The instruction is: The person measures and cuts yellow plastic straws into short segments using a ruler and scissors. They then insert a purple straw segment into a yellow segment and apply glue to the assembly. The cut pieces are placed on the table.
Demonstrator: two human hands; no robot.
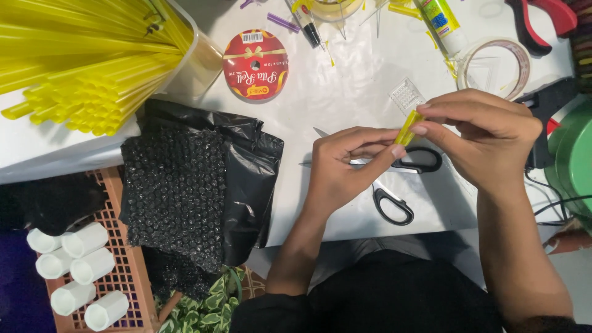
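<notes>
Pinching one yellow straw piece (407, 128) in both grips — left hand (343, 168), right hand (487, 139) — near a straw-filled tub (206, 58).

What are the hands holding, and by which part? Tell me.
A short yellow straw piece, pinched between both hands: right hand fingertips grip its upper end, left hand fingertips its lower end.

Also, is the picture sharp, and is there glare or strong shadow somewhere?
Head view: mostly sharp, light even; glare on the black bubble wrap; soft shadows under the left hand and right hand; the straw piece is clear; the yellow straws bend slightly at the edge.
</notes>
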